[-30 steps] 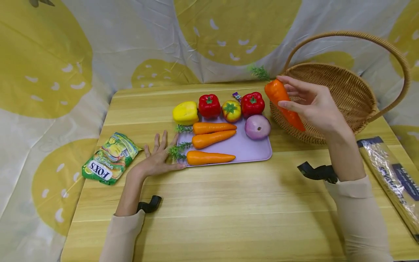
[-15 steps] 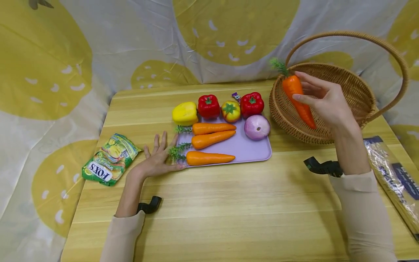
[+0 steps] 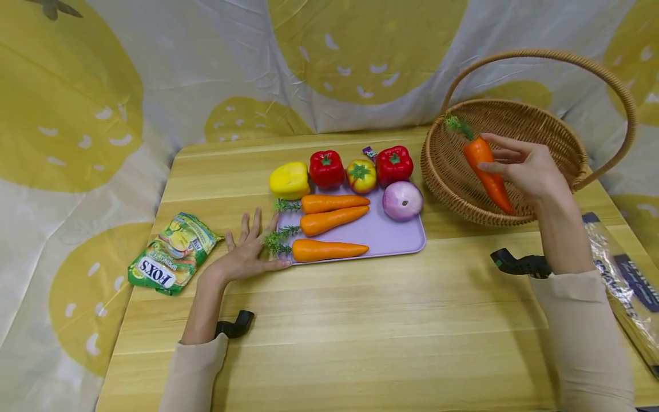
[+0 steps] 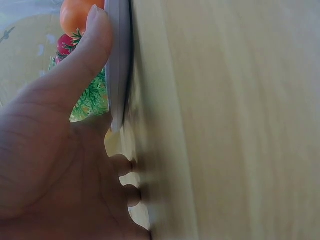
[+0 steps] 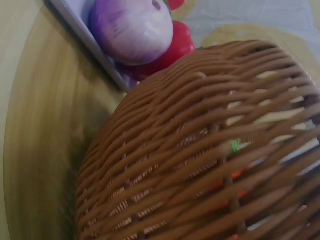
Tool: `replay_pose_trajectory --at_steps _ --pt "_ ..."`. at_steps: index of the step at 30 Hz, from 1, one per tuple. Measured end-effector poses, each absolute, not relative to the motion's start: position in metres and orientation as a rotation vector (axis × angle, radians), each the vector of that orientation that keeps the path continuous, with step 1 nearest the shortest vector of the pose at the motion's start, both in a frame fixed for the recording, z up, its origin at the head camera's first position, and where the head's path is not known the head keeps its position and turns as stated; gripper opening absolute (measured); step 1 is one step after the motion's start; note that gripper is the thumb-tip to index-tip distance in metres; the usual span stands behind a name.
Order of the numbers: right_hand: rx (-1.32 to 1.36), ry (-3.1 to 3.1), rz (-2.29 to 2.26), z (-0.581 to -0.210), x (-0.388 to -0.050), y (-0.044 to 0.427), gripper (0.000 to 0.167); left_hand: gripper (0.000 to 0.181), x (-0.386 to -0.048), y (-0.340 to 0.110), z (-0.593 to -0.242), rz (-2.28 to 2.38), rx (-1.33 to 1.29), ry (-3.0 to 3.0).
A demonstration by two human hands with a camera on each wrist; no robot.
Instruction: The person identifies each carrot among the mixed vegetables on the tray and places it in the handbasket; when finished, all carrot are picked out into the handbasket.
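Our right hand [image 3: 538,169] pinches a tapering orange carrot [image 3: 495,186] inside a brown wicker basket [image 3: 449,199], probably a placing step calling for release, our spread-fingered left hand [image 3: 243,254] touching a flat lilac tray [image 3: 393,243].

1. Head view: the right hand [image 3: 535,171] hides part of the near rim of the wicker basket [image 3: 540,121].
2. Small purple wrapper [image 3: 368,152]: partly hidden by a red bell pepper [image 3: 394,167]; print too small to read.
3. Blue-labelled packet [image 3: 635,280]: cut off by the right edge, its lettering incomplete.
4. Left wrist view: the left hand [image 4: 50,155] is cropped at the left and lower edges, an orange carrot [image 4: 73,19] at the upper.
5. Right wrist view: the basket is cropped at right and below; orange-red patches [image 5: 236,194] behind its weave are too broken to identify.
6. Onion [image 5: 132,32], same view: cut off by the upper edge.
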State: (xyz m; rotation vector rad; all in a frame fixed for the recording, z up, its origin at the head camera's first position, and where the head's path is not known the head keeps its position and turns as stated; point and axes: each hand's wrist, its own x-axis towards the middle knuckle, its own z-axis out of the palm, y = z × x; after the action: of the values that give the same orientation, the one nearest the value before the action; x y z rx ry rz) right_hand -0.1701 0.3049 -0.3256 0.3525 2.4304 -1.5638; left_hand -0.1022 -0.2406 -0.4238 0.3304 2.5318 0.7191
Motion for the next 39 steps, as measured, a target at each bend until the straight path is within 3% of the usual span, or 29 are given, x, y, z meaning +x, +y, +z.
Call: replay_pose_trajectory --at_steps 10,21,26,34,39 --pt "0.340 2.401 -1.582 -0.291 -0.179 0.321 0.067 0.109 -0.099 -0.231 -0.403 0.660 0.339 2.513" --pt "0.513 2.195 -1.830 -0.266 -0.211 0.319 0.072 0.113 -0.098 -0.233 -0.406 0.722 0.347 2.521" --pt "0.553 2.168 -1.778 -0.269 -0.228 0.322 0.072 0.112 -0.100 -0.233 -0.407 0.670 0.333 2.517" --pt "0.356 2.074 -1.406 -0.295 -0.258 0.345 0.048 0.110 -0.098 -0.230 -0.403 0.647 0.332 2.516" --pt "0.248 2.053 -1.209 -0.312 -0.269 0.354 0.046 0.111 -0.097 -0.229 -0.402 0.652 0.337 2.519"
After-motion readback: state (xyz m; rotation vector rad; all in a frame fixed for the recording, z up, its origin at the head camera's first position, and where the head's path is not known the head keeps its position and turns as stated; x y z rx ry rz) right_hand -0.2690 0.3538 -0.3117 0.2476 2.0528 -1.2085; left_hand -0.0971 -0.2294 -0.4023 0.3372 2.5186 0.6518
